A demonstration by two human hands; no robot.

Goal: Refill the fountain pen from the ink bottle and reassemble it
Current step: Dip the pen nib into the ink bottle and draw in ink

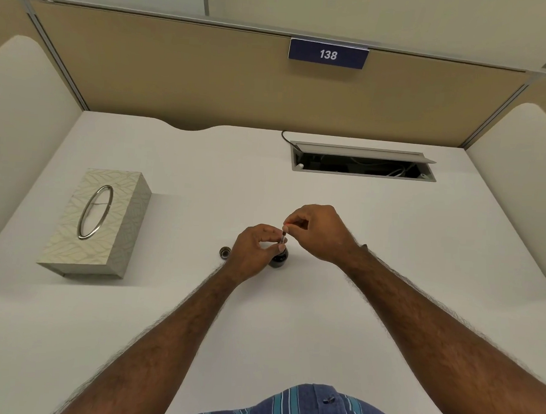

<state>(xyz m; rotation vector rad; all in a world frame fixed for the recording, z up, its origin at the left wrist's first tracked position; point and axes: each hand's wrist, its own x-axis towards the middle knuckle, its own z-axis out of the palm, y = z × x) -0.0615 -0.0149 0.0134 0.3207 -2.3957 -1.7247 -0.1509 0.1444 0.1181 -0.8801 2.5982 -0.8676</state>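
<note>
A small dark ink bottle (278, 260) stands open on the white desk, mostly hidden behind my left hand (256, 250). The thin pen converter and nib section (283, 237) stands upright over the bottle's mouth. My left hand pinches its lower part and my right hand (319, 233) pinches its top end between thumb and forefinger. The bottle's dark cap (225, 252) lies on the desk just left of my left hand. I cannot make out the pen's barrel or cap.
A patterned tissue box (98, 224) with a metal oval opening sits at the left. An open cable tray (362, 164) is set into the desk at the back right. Partition walls surround the desk, with a sign reading 138 (328, 54).
</note>
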